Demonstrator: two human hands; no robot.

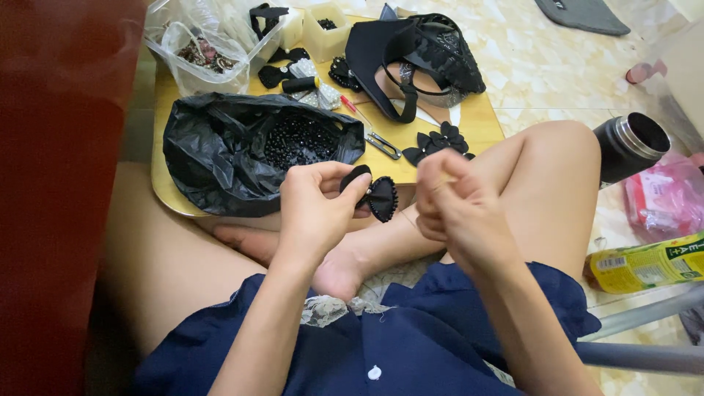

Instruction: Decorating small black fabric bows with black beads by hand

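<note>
My left hand (317,204) pinches a small black fabric bow (377,194) edged with tiny beads, held over my crossed legs just below the board's near edge. My right hand (449,199) is beside it to the right, fingers pinched together as if on a needle or thread too thin to make out. A black plastic bag (220,150) lies open on the yellow wooden board (480,121) in front of my left hand, filled with black beads (299,139).
On the board lie finished black bows (438,141), small snips (378,139), a black shoe upper (411,55), clear bags of trims (209,48) and small boxes (325,29). A black flask (629,145), a pink packet (667,196) and a yellow bottle (649,262) lie on the floor at right.
</note>
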